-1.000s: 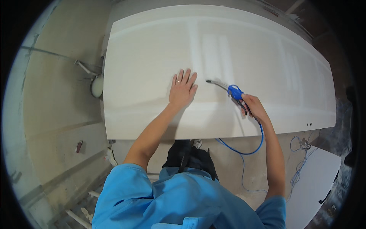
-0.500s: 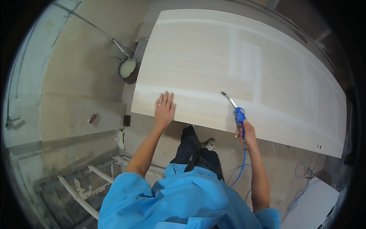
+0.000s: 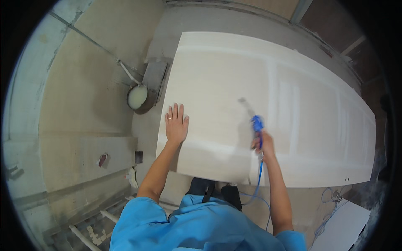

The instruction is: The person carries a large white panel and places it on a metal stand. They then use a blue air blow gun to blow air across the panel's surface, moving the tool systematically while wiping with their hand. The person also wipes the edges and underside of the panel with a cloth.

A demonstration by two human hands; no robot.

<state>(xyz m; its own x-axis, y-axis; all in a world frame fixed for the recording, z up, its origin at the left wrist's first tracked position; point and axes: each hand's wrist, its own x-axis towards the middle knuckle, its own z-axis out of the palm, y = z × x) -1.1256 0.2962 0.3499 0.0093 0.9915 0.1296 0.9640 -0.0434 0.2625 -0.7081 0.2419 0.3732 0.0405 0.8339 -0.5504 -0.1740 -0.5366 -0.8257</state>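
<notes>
A large white panel (image 3: 226,75) lies flat in front of me, with paler bands across its face. My left hand (image 3: 176,125) rests palm down near the panel's left edge, its fingers spread; a ring shows on one finger. In my right hand (image 3: 265,145) is a blue air blow gun (image 3: 257,122), my fingers wrapped round its handle. Its thin nozzle, smeared by motion, points up and left over the panel. A blue hose (image 3: 260,175) runs from the handle down toward the floor.
A bucket of pale liquid (image 3: 137,96) with a roller handle stands left of the panel. White rails (image 3: 83,238) lie at lower left. At lower right, a coiled hose (image 3: 322,224) lies over a white board (image 3: 343,226). A wall (image 3: 71,96) runs along the left.
My left hand has moved farther up the panel. The blow gun has shifted slightly left, its nozzle now blurred. More floor shows beyond the panel's far edge.
</notes>
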